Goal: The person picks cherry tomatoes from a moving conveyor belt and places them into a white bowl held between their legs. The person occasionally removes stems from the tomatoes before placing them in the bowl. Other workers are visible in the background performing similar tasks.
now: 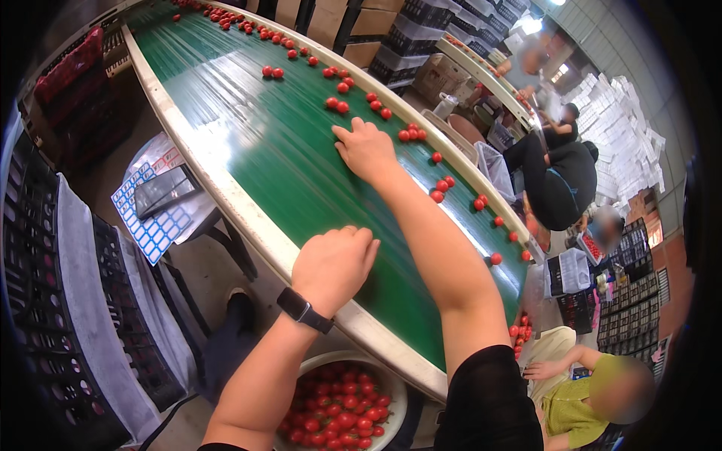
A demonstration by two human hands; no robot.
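Palm down, my right hand [366, 147] reaches over the green conveyor belt [271, 175]. Its fingers are apart, and no tomato shows between them. Closest to those fingertips lies a pair of cherry tomatoes [337, 105]; more lie along the belt's far rail. My left hand [335, 265], with a black smartwatch [304, 311] at its wrist, hovers by the belt's near rail [248, 231]. Its fingers are curled, and the palm is hidden, so whether anything is inside cannot be seen. Below that arm, a pale tub [397, 389] is filled with red cherry tomatoes [344, 406].
Left of the belt, a phone [166, 191] rests on label sheets [155, 234] on a stool. Black plastic crates [84, 315] stack at the left. A person in a yellow-green top [569, 394] sits near the belt's right end. Other people work beyond, near white stacked boxes [615, 135].
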